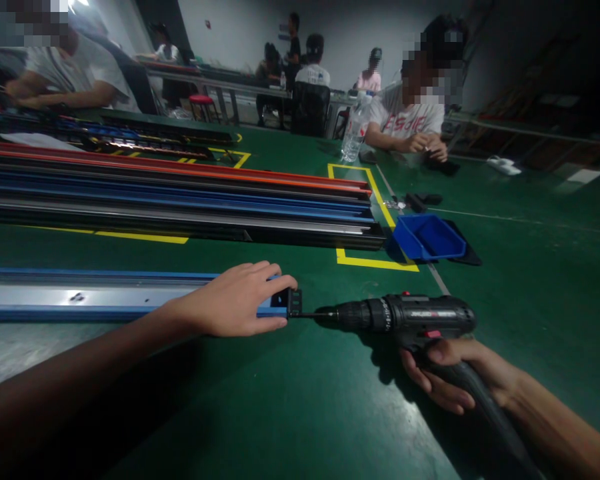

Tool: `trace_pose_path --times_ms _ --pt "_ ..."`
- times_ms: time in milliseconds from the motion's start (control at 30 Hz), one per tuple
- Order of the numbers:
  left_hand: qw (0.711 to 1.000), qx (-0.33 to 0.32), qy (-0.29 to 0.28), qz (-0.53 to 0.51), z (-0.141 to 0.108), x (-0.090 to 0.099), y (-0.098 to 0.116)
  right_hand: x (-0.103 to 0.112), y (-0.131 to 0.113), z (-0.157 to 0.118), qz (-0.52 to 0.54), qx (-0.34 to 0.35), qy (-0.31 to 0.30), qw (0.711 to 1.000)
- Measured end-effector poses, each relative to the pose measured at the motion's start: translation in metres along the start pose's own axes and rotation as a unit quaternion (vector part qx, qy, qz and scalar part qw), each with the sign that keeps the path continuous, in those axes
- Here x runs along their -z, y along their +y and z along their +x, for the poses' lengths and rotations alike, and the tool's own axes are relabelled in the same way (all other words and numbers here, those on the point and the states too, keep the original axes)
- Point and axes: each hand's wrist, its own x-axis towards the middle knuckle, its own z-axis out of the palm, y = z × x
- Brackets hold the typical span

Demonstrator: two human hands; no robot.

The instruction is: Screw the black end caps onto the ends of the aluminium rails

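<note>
Blue rail (105, 295) lies clasped under left grip (240, 299); right grip (487, 365) clutches drill (425, 315).

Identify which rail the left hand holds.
The blue-edged rail nearest the camera, with the drill bit at its end; the rails behind it lie clear of the left hand.

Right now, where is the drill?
In the head view, the drill is right of centre in the right hand, its bit pointing toward the black bracket at the blue rail's end.

A blue-edged rail (115, 295) lies flat, its end bracket (295, 302) against the bit (323, 314) of a black drill (430, 315).
</note>
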Motion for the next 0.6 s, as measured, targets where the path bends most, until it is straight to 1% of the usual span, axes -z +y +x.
trace_pose_path --times_ms 133,600 --pt "1.0 -0.002 0.003 0.004 0.0 0.0002 0.0002 0.0029 0.0012 -0.0011 0.004 -0.008 0.003 1.0" --pt "1.0 0.002 0.0 0.01 0.0004 -0.0002 0.0007 0.0003 0.0035 0.0001 0.026 0.012 0.022 0.999"
